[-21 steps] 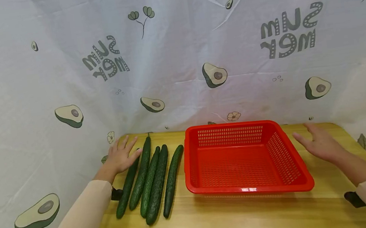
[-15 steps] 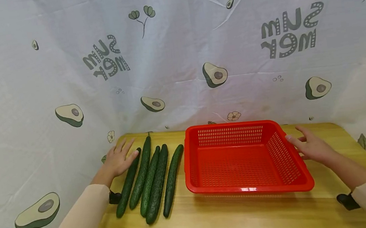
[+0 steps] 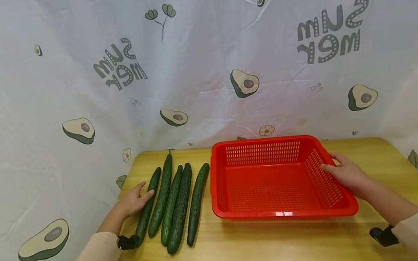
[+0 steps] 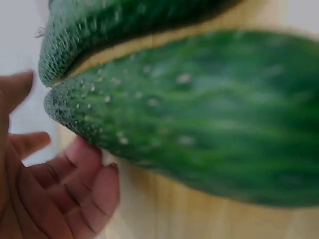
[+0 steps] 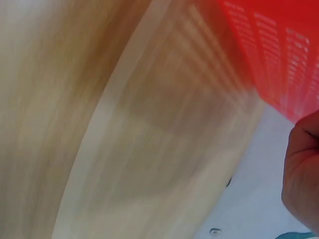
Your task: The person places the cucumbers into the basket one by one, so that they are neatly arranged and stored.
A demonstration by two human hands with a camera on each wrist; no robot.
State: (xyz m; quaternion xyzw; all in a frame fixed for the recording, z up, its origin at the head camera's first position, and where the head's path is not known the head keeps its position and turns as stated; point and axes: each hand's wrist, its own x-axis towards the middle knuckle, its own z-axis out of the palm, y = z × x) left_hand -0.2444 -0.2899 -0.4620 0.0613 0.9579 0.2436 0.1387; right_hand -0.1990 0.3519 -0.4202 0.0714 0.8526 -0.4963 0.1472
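Left hand (image 3: 134, 203): fingers apart, thumb over the leftmost cucumber (image 3: 155, 178), contact uncertain; this cucumber lies on the table (image 3: 270, 257), at the row's left end; right hand (image 3: 347, 173): clamped on the right rim of the red basket (image 3: 280, 214). Risk: a sideways nudge could roll the cucumber into its neighbour; uneven force on the rim could tip the basket; four more cucumbers (image 3: 178, 216) stand between left hand and basket; printed cloth (image 3: 201, 58) hangs behind.
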